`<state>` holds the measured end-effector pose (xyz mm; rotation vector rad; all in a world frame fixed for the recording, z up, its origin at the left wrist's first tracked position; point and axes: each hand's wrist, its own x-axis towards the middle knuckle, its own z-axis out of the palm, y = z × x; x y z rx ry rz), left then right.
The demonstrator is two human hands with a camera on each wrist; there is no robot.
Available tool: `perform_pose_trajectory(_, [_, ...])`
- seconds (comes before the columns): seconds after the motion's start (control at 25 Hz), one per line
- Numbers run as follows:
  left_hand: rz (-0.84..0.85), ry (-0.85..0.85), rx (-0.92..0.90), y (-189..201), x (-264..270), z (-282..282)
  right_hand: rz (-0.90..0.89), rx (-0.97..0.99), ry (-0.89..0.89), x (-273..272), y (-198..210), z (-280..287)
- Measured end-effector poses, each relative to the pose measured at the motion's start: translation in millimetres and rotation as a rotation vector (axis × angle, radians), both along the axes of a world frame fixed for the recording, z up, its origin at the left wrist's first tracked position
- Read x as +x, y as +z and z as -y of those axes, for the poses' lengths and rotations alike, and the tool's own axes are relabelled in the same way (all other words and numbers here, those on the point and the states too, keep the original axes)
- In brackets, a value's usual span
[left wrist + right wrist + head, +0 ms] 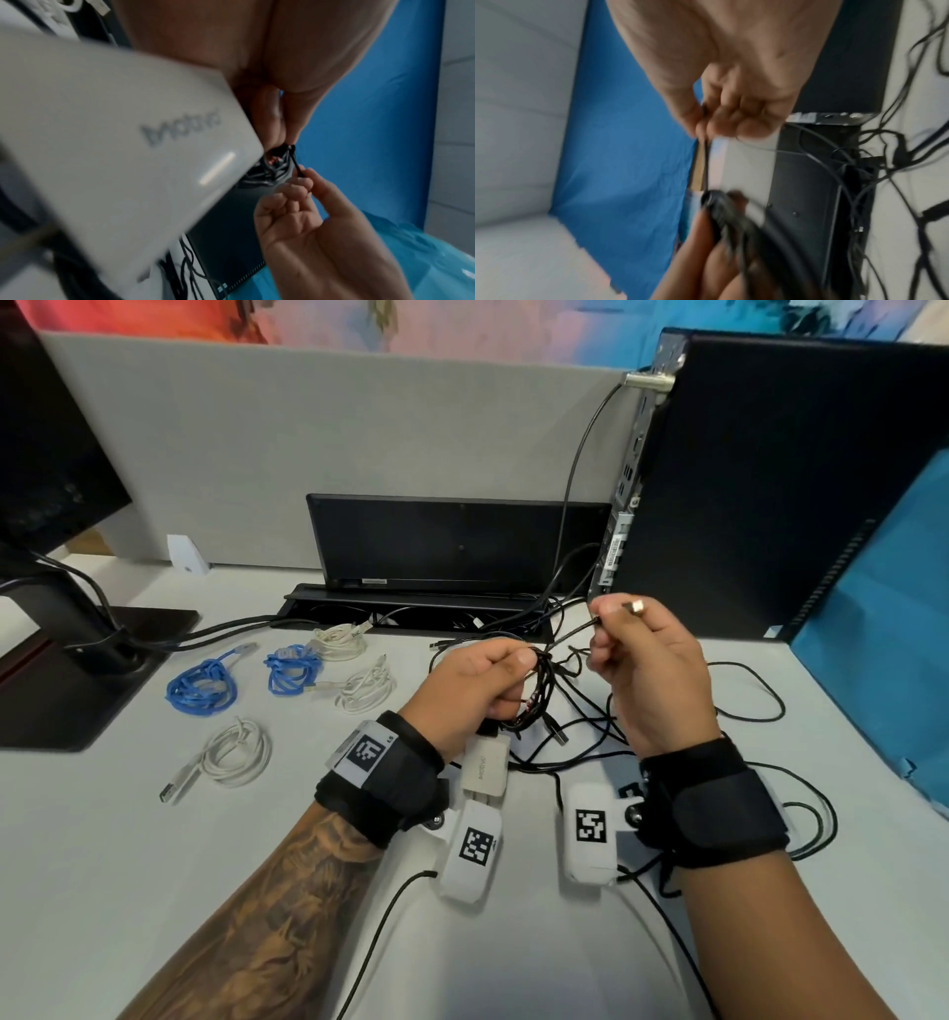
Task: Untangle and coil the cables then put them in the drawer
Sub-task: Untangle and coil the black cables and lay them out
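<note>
Left hand (482,685) grips black cable tangle (539,695); right hand (652,670) pinches its end.

The white box (107,142) strapped under the left wrist has grey letters on it. They are upside down and blurry, so the word cannot be made out. Near that box, the wrist band (367,752) has a black-and-white square code, with tiny letters beside it like "LS".
</note>
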<state>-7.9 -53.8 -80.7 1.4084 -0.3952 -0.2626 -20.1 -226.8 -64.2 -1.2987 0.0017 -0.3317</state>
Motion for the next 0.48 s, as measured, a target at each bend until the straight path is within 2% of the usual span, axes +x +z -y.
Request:
perform_pose_trajectory(0.04, [-0.012,0.018,-0.046,1.3,1.0,-3.5,-0.024,-0.038,0.062,0.4,-1.4,2.2])
perform_pose_trajectory(0.16, [-0.019,0.012,-0.161,4.1,2.7,-10.5,-0.054,-0.399,0.182,-1.0,-9.7,-1.5])
perform_pose_trajectory(0.2, [-0.004,0.011,-0.16,4.0,3.7,-10.9,-0.061,-0.458,0.223,-1.8,-12.1,-6.6])
perform_pose_trajectory(0.28, [0.041,0.036,-0.109,2.9,4.6,-11.3,-0.117,-0.423,0.279,-2.2,-13.7,-13.7])
perform_pose_trajectory(0.4, [0.108,0.087,-0.034,2.1,6.4,-13.3,-0.175,-0.262,0.331,-3.0,-11.4,-13.9])
perform_pose_trajectory(0.48, [0.131,0.088,-0.024,3.6,5.0,-11.8,-0.162,-0.297,0.402,-5.1,-11.0,-15.0])
